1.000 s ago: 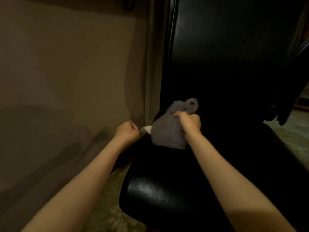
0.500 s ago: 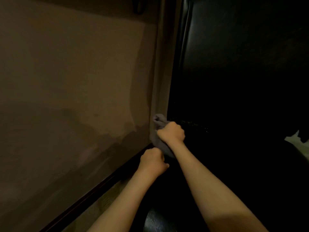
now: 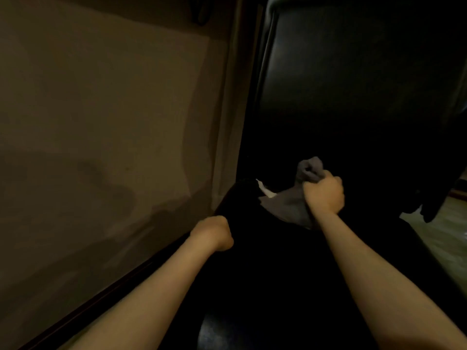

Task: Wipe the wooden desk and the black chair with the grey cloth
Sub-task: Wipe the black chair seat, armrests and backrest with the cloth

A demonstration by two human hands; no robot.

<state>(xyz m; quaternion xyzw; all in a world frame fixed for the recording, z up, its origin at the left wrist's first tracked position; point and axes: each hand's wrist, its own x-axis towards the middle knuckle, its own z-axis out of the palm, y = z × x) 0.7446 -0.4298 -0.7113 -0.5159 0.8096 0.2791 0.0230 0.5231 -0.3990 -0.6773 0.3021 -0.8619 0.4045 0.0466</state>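
Observation:
The black chair fills the right half of the view, its backrest (image 3: pixel 341 84) upright and its seat (image 3: pixel 265 274) in deep shadow below. My right hand (image 3: pixel 324 195) grips the bunched grey cloth (image 3: pixel 285 205) and holds it against the seat where it meets the backrest. A small white tag (image 3: pixel 264 189) sticks out at the cloth's left corner. My left hand (image 3: pixel 212 232) is curled into a fist at the seat's left edge, with nothing visible in it. The wooden desk is out of sight.
A beige wall (image 3: pixel 101 122) stands close on the left, with a dark baseboard (image 3: pixel 101 294) along its foot. A dark chair arm (image 3: pixel 434 203) hangs at the right above a pale patterned floor (image 3: pixel 444 231).
My right hand has swept the cloth rightward from the chair's left edge by the wall toward the middle of the seat back. My left fist has dropped slightly lower and left.

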